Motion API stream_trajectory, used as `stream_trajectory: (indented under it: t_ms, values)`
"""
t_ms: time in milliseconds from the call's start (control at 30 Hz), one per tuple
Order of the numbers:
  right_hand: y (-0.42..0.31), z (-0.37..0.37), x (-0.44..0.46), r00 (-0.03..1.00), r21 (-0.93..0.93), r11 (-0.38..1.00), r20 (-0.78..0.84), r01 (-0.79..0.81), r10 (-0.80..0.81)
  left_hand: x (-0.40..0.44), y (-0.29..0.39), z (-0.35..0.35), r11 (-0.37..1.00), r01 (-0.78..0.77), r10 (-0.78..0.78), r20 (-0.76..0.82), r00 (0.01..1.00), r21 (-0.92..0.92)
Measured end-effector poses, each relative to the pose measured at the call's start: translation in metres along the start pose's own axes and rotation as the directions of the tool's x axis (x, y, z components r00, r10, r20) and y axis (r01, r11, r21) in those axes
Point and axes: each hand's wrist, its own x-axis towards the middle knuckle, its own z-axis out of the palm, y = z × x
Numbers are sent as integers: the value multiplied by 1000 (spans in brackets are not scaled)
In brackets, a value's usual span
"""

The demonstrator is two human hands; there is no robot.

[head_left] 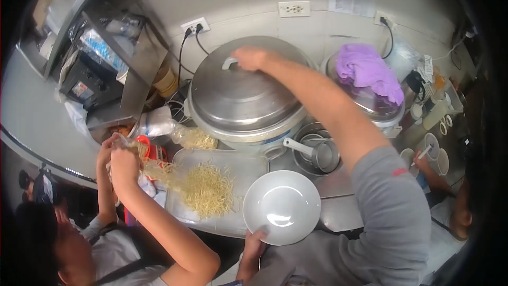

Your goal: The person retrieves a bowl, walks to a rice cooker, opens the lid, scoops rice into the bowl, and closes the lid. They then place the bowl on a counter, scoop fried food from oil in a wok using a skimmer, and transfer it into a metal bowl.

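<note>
The right hand [252, 58] has its fingers curled round the handle [229, 64] of the domed metal lid [246, 100] on the large round cooker [225, 134]. In front of the cooker, the left hand [255, 244] pinches the rim of a white plate [286, 198], thumb on top. Left of the plate, before the cooker, noodles [209, 190] lie on a tray [251, 167]; right of the cooker, a purple cloth [368, 71] drapes a smaller pot [377, 107].

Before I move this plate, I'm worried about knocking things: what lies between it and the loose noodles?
In the head view, only a narrow bare strip of tray shows between plate and noodles.
</note>
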Motion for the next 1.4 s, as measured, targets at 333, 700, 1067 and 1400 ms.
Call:
stream_trajectory:
  t_ms: [333, 700, 1067, 1400]
  values:
    - [35, -130, -56, 996, -112, 991, -31, 78, -82, -6, 9, -14, 999, -42, 43, -87, 995, 9]
    - [100, -159, -181, 970, -140, 969, -166, -204, 180, 5, 16, 13, 999, -50, 50, 25, 998, -12]
    - [17, -33, -38, 988, -12, 1000, -154, -27, 24, -10, -8, 19, 996, 0, 13, -141, 990, 90]
    - [13, 14, 2, 989, 48, 999, -143, -20, 27, -21, -3, 10, 998, -55, 58, -176, 983, 21]
